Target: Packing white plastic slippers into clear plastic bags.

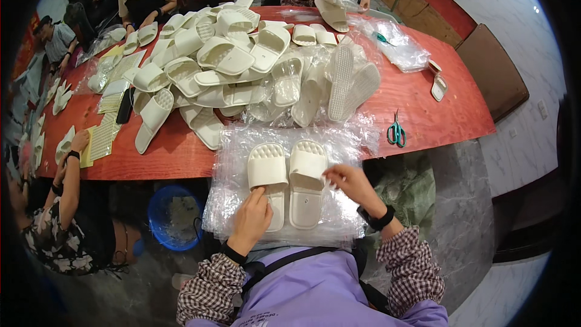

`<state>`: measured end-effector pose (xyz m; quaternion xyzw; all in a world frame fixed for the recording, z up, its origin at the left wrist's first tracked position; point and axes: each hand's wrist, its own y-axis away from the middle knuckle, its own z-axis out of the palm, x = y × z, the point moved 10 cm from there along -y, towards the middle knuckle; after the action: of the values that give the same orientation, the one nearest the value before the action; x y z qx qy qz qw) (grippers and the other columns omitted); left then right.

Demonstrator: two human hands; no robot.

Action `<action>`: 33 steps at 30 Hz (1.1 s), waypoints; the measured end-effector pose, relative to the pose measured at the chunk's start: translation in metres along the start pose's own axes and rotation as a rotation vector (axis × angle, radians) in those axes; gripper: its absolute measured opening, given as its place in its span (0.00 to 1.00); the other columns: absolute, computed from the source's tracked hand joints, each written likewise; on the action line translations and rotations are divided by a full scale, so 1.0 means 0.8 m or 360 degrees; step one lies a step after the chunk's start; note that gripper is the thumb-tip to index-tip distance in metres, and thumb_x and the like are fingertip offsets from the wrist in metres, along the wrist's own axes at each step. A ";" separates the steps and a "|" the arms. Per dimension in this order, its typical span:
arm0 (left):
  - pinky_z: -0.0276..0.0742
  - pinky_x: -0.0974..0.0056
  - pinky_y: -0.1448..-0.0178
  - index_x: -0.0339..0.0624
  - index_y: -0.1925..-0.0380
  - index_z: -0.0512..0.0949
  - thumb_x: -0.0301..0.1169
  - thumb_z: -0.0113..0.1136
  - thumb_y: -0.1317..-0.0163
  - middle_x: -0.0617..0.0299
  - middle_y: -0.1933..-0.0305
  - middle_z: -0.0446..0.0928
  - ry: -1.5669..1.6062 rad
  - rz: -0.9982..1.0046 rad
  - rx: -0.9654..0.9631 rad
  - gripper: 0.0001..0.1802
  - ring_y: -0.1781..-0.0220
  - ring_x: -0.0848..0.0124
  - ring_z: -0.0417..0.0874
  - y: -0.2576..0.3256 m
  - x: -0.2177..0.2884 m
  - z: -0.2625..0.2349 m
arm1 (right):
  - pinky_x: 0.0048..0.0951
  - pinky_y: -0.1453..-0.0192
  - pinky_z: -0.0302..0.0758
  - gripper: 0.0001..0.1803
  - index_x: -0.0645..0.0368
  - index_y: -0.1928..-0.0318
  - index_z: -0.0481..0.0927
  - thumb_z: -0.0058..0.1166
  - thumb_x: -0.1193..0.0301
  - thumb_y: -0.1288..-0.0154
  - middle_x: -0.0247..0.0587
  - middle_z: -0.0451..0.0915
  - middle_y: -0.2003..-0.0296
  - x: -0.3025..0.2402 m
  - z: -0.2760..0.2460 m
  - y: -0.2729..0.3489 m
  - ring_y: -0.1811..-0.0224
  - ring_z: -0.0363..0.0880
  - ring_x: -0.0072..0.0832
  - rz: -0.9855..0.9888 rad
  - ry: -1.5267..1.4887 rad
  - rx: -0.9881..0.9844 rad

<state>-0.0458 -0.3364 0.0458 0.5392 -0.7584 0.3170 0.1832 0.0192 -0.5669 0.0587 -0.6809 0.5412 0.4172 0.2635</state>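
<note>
Two cream slide slippers lie side by side, straps toward the table, on a stack of clear plastic bags (227, 191) in front of me. My left hand (253, 217) is closed at the outer edge of the left slipper (267, 166), fingertips just below its strap. Beside the strap of the right slipper (307, 166), my right hand (354, 184) has its fingers bent together in a pinch. Whatever sits between those fingertips, if anything, is too small to make out. Both straps have a quilted, bumpy footbed showing beyond them.
A large heap of cream slippers (227, 54) covers the middle of the red table (423, 118). Green-handled scissors (396, 133) lie near its front edge. A blue bucket (175, 218) stands on the floor at left. Co-workers sit around the table; one across handles a bagged slipper (331, 15).
</note>
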 end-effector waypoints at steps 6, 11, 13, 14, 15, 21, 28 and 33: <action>0.76 0.52 0.47 0.30 0.66 0.74 0.24 0.57 0.44 0.43 0.49 0.75 -0.0009 -0.0077 -0.0089 0.07 0.49 0.48 0.78 0.002 -0.012 0.016 | 0.40 0.64 0.77 0.10 0.64 0.65 0.82 0.58 0.68 0.40 0.53 0.82 0.70 0.018 -0.032 -0.091 0.67 0.82 0.46 -0.0100 0.0527 0.0367; 0.76 0.52 0.47 0.31 0.66 0.74 0.24 0.57 0.43 0.45 0.51 0.74 -0.0043 -0.0069 -0.0082 0.07 0.49 0.48 0.77 -0.002 -0.006 0.011 | 0.45 0.61 0.77 0.13 0.62 0.68 0.82 0.61 0.63 0.45 0.54 0.82 0.70 0.041 -0.003 -0.119 0.66 0.81 0.51 0.0100 0.0830 0.0195; 0.75 0.52 0.47 0.31 0.66 0.73 0.24 0.57 0.43 0.45 0.51 0.74 -0.0076 -0.0083 -0.0096 0.07 0.48 0.49 0.77 -0.005 -0.006 0.013 | 0.39 0.63 0.79 0.10 0.64 0.67 0.81 0.60 0.68 0.41 0.50 0.83 0.72 0.017 -0.009 -0.118 0.69 0.83 0.43 -0.0126 0.0645 0.0336; 0.74 0.51 0.46 0.31 0.66 0.73 0.24 0.56 0.42 0.44 0.52 0.73 -0.0112 0.0010 -0.0084 0.07 0.49 0.48 0.76 -0.006 -0.002 0.018 | 0.39 0.63 0.79 0.10 0.64 0.67 0.81 0.60 0.68 0.41 0.50 0.83 0.72 0.009 -0.004 -0.120 0.69 0.83 0.43 -0.0143 0.0636 0.0315; 0.72 0.50 0.46 0.31 0.67 0.72 0.24 0.55 0.41 0.43 0.52 0.73 -0.0150 0.0103 -0.0074 0.06 0.50 0.47 0.75 -0.006 0.001 0.022 | 0.35 0.65 0.79 0.09 0.66 0.67 0.80 0.58 0.71 0.40 0.47 0.82 0.72 0.011 0.001 -0.121 0.71 0.83 0.38 -0.0061 0.0248 0.0240; 0.72 0.53 0.43 0.31 0.65 0.74 0.24 0.51 0.43 0.45 0.55 0.73 -0.0340 0.0125 -0.0227 0.08 0.51 0.50 0.76 -0.011 -0.003 0.043 | 0.30 0.66 0.79 0.08 0.67 0.60 0.80 0.52 0.78 0.37 0.45 0.83 0.71 -0.049 0.056 -0.137 0.72 0.83 0.30 -0.0223 -0.0054 -0.0168; 0.70 0.51 0.42 0.29 0.62 0.73 0.24 0.49 0.41 0.43 0.55 0.72 -0.0213 0.0199 -0.0133 0.10 0.49 0.47 0.73 -0.016 -0.005 0.042 | 0.44 0.57 0.77 0.11 0.55 0.56 0.82 0.49 0.73 0.38 0.49 0.83 0.64 -0.083 0.128 -0.168 0.63 0.81 0.47 -0.0663 0.0628 -0.0205; 0.71 0.52 0.44 0.30 0.62 0.74 0.25 0.48 0.40 0.43 0.56 0.72 -0.0275 0.0088 -0.0255 0.10 0.51 0.48 0.74 -0.014 -0.020 0.041 | 0.45 0.62 0.77 0.06 0.52 0.62 0.79 0.54 0.68 0.38 0.47 0.76 0.63 -0.105 0.165 -0.167 0.65 0.80 0.48 -0.0894 0.0912 -0.0393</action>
<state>-0.0278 -0.3499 0.0149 0.5272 -0.8088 0.2126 0.1508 0.1045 -0.3798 0.0503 -0.9170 0.3318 0.1845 0.1222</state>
